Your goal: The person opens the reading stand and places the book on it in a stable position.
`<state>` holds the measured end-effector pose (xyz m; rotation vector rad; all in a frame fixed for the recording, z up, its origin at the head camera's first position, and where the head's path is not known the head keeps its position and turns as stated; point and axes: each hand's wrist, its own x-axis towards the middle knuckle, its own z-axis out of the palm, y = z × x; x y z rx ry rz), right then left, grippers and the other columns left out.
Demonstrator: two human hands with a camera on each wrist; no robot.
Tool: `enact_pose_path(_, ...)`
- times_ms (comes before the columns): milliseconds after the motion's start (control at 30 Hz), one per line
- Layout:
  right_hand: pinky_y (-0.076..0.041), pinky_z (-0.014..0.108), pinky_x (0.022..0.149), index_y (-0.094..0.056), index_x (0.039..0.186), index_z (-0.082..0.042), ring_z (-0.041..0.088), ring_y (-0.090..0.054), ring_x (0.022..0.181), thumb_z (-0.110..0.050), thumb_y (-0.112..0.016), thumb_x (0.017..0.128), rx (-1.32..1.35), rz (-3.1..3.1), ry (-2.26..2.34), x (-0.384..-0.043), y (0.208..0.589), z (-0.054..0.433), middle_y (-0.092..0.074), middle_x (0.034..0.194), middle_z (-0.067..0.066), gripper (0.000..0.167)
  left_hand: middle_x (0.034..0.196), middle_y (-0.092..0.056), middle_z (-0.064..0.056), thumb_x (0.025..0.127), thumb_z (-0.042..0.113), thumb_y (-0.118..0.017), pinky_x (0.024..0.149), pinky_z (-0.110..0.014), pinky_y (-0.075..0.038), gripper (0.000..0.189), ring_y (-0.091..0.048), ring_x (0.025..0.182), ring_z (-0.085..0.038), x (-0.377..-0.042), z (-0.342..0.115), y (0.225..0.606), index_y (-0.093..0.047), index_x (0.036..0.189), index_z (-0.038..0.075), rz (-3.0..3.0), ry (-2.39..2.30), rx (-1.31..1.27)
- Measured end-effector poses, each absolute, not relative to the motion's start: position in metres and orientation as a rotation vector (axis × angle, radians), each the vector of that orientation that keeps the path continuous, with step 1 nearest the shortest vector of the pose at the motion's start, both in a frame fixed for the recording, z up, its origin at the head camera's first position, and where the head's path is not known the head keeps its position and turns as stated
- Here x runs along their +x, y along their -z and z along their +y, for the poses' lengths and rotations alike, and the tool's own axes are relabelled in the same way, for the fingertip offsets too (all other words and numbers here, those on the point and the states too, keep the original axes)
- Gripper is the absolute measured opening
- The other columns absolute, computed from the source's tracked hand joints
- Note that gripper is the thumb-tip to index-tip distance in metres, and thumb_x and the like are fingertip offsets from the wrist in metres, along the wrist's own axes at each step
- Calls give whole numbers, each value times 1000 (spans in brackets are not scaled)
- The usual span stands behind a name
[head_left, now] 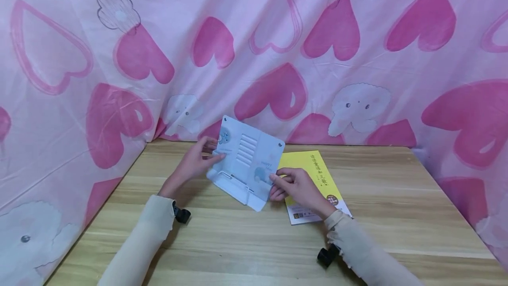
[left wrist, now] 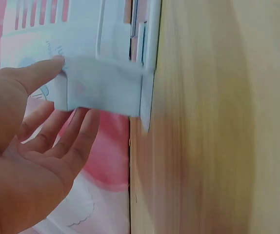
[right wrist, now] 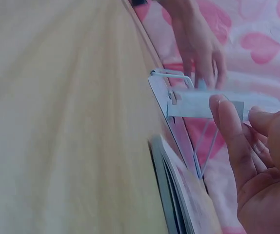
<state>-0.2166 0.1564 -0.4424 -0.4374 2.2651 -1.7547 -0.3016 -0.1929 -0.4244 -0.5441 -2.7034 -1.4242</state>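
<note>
A pale blue book stand (head_left: 267, 156) with slots down its middle and small cartoon prints is held tilted over the wooden table. My left hand (head_left: 190, 162) pinches its left side, thumb on the front panel and the other fingers behind; the left wrist view shows this hand (left wrist: 37, 161) at a side flap. On the opposite side, my right hand (head_left: 299, 186) grips the right edge near the lower corner. In the right wrist view, its fingers (right wrist: 231, 129) and thumb take the panel's edge, and wire supports show behind the stand.
A yellow and white book (head_left: 304, 164) lies flat on the table (head_left: 397, 215), just right of the stand and partly under my right hand. Pink curtain (head_left: 254, 56) with hearts hangs along the table's back and left sides. Each wrist carries a small black camera (head_left: 182, 214).
</note>
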Motion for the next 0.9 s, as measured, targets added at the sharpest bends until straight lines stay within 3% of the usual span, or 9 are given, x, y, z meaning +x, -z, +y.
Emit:
enact_pose_path(267,-69,36,80,-74,122,-4,29,-83,86,-33,-68,109,-307,2426,1810,-230,445,173,-82,93,14,33,129,-73,-11,97,24,-84,104,-49,-63,46,-74,115,-29,-292,-201,424,-61,135,10,-2712,1412,-579)
enact_pose_path(500,-64,22,91,-73,133,-13,20,-83,98,-38,-72,106,-151,2516,1771,-232,443,179,-85,105,7,37,121,-73,-14,94,23,-87,100,-43,-65,46,-74,110,-28,-288,-199,422,-61,130,8,-2713,1442,-569)
enact_pose_path(633,-60,15,88,-71,139,-15,18,-83,103,-34,-76,103,-154,2559,1737,-234,443,180,-84,111,5,40,116,-73,-13,93,23,-89,97,-36,-65,45,-74,105,-25,-287,-198,421,-61,125,9,-2721,1439,-555)
enact_pose_path(900,-61,19,94,-68,144,-18,18,-82,107,-31,-74,105,-165,2609,1680,-238,446,184,-83,116,3,41,113,-72,-13,90,23,-91,92,-29,-65,43,-74,102,-25,-287,-197,422,-61,118,9,-2724,1462,-542)
